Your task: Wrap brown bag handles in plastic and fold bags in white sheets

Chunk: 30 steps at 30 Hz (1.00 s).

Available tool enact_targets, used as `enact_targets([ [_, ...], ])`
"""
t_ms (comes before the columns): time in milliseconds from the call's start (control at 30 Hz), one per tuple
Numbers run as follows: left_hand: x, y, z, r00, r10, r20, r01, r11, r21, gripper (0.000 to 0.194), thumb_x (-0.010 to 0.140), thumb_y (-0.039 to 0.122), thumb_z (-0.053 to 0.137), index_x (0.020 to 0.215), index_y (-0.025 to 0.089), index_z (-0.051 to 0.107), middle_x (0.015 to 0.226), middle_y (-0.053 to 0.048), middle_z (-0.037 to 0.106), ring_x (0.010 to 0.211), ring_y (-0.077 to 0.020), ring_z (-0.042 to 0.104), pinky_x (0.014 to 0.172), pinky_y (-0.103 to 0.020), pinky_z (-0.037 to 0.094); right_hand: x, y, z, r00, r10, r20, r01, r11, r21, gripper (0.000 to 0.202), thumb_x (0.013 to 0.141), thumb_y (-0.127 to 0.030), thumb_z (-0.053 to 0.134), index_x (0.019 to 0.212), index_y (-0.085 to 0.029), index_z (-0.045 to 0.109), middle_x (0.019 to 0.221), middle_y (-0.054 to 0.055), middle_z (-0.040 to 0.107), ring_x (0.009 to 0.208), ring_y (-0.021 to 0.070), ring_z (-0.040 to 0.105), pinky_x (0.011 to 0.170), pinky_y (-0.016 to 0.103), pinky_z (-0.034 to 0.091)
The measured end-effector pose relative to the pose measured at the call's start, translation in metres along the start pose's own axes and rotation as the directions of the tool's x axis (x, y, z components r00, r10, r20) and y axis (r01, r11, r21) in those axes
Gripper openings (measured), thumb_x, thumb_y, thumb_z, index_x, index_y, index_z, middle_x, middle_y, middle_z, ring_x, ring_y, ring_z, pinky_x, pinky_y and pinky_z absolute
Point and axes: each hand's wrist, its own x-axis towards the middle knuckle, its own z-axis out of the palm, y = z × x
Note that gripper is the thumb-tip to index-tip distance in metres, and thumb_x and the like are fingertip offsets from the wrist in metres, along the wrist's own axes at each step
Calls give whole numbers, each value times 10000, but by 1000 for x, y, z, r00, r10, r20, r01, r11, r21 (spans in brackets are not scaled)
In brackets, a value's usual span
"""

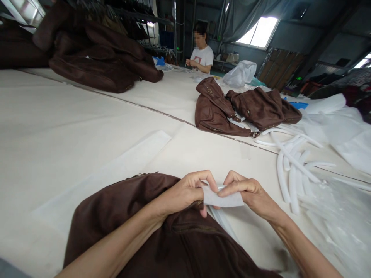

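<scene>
One white strip [224, 198] is being held above the counter [95, 116], stretching between the left hand [185, 193] and the right hand [247, 191]; both hands are pinching it, fingers bent and nearly meeting at its upper edge; its material is remaining unclear from this view.

A large brown bag [121, 208] is lying directly below and to the left of the strip, spreading toward the near edge of the view; the left forearm is crossing over it; a brass-coloured zip [207, 229] is showing on its face, just below the left hand; a pale band [224, 223] is running down from beneath the hands, along the bag's right side.

Beyond the bag, a translucent sheet [139, 152] is lying flat on the counter; farther ahead, a buckled brown bag [210, 110] is resting against a slumped brown bag [262, 108]; white tubes [292, 173] are criss-crossing nearer on the right, with clear plastic [342, 220] spreading beside them.

At far left, several dark brown bags [92, 61] are lying heaped; across the counter, a person in a white T-shirt [206, 56] is standing, forearms bent in front; a bright window [259, 33] is showing behind.
</scene>
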Motion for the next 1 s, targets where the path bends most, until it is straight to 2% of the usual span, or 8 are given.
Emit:
enact_targets([
  [133, -1, 1, -4, 1000, -17, -10, 17, 999, -49, 196, 761, 305, 578, 870, 161, 652, 610, -41, 674, 533, -202, 650, 530, -247, 431, 1, 4, -2, 997, -75, 13, 75, 994, -77, 217, 900, -428, 626, 916, -306, 805, 904, 43, 549, 776, 160, 548, 682, 288, 434],
  [267, 2, 1, 0, 999, -4, -46, 4, 1000, -6, 277, 786, 425, 693, 781, 179, 565, 573, 18, 591, 473, -144, 600, 453, -197, 396, 1, 10, -1, 990, -142, 5, 141, 984, -111, 262, 935, -430, 574, 933, -299, 800, 931, 50, 558, 835, 172, 564, 746, 305, 445],
  [467, 10, -3, 1, 998, -61, -30, 64, 992, 108, 424, 736, 436, 763, 1014, 186, 564, 711, 25, 648, 504, -128, 594, 504, -234, 495, -2, 18, 5, 974, -220, -60, 205, 961, -184, 282, 961, -389, 539, 914, -288, 798, 946, 50, 569, 867, 165, 565, 797, 304, 453],
  [600, 15, -3, -3, 990, -143, -6, 139, 947, 291, 385, 735, 497, 721, 774, 124, 638, 674, -28, 662, 589, -159, 628, 577, -235, 475, -5, 22, 9, 963, -249, -107, 219, 947, -234, 329, 969, -399, 512, 860, -262, 790, 940, 54, 578, 870, 170, 576, 798, 313, 471],
  [667, 16, 0, -3, 986, -167, -15, 163, 934, 316, 418, 701, 527, 730, 771, 126, 638, 675, -39, 680, 590, -169, 626, 579, -241, 458, -12, 20, 10, 951, -267, -157, 220, 939, -263, 303, 973, -362, 501, 914, -268, 783, 992, 60, 587, 942, 181, 580, 867, 333, 467],
  [800, 13, 9, 0, 989, -139, -54, 149, 917, 369, 471, 674, 596, 720, 751, 142, 620, 667, -25, 683, 565, -149, 585, 565, -224, 412, -55, 10, 17, 860, -284, -423, 143, 932, -334, 262, 965, -279, 507, 1109, -289, 725, 1088, 62, 604, 1058, 192, 567, 967, 356, 431],
  [933, 14, 8, 2, 983, -142, -115, 179, 885, 430, 536, 621, 677, 720, 701, 159, 611, 575, 24, 625, 542, -123, 531, 529, -188, 359, -129, -3, 33, 763, -160, -626, -58, 948, -313, 242, 924, -299, 581, 1128, -258, 703, 919, 32, 624, 871, 161, 598, 830, 310, 475],
  [1000, 19, -1, 2, 967, -126, -222, 217, 864, 454, 598, 625, 759, 648, 744, 173, 620, 568, 42, 608, 539, -122, 529, 523, -183, 355, -172, -10, 39, 655, -80, -752, -179, 950, -257, 246, 893, -343, 618, 1094, -236, 710, 844, 16, 615, 778, 148, 590, 750, 287, 478],
])
